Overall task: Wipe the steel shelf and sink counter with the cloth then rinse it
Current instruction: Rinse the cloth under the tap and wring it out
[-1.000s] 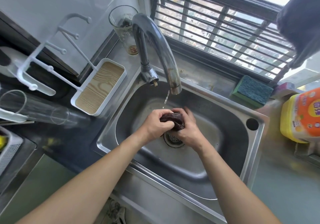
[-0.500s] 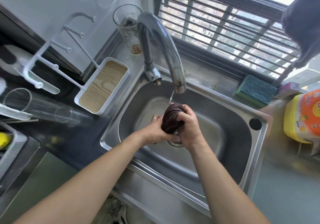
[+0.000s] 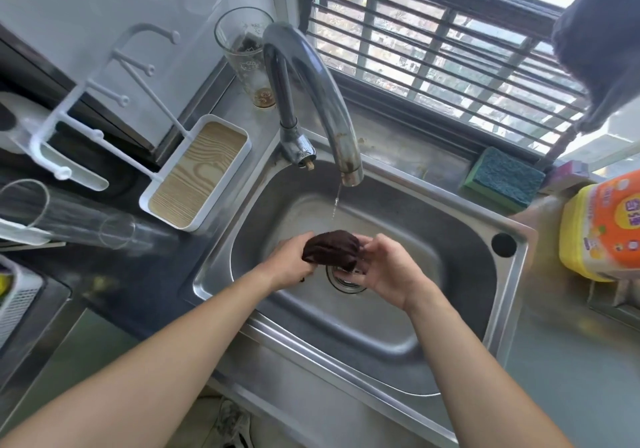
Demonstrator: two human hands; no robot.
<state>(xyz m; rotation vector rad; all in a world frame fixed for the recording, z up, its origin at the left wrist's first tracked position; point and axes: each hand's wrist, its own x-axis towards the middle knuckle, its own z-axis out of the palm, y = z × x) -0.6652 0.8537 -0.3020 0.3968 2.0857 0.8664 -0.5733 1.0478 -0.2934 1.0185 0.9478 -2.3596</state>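
While left hand [image 3: 289,266] grips cloth [image 3: 330,248], right hand [image 3: 384,271] half-open

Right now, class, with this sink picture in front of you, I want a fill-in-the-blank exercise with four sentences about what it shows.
1. The dark brown bunched cloth is held over the steel sink's round ____.
2. A thin stream of ____ falls from the curved grey metal tap.
3. The left hand grips the cloth, while the right hand is ____, cupped beside it.
4. The blue-and-green sponge lies on the ledge below the ____.

Missing words: drain; water; open; window
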